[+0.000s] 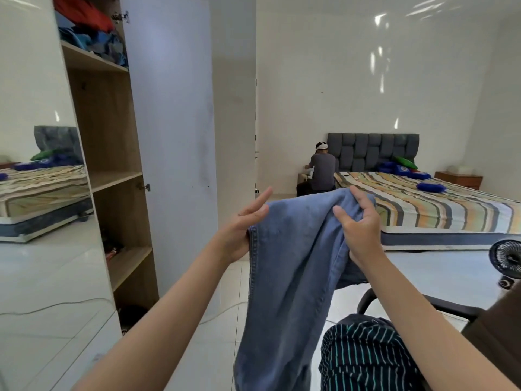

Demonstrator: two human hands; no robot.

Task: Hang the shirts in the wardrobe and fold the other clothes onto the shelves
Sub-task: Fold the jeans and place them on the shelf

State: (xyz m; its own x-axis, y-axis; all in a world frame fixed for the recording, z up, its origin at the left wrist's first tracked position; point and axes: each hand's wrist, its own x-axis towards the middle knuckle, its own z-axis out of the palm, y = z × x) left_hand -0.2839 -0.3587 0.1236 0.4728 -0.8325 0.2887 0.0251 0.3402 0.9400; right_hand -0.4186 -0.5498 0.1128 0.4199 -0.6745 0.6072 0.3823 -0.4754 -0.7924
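Wooden wardrobe (112,131), clothes (90,32) on top shelf

No text, label, brand or number can be read anywhere; the blue cushions (401,168) on the bed carry only a blurred emblem.

Both forearms are bare, with a brown garment (496,331) at the right shoulder.

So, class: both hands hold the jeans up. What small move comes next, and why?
Probably bring the left hand across to the right hand, halving the jeans: they hang unfolded, and the wardrobe shelf beside them is free.
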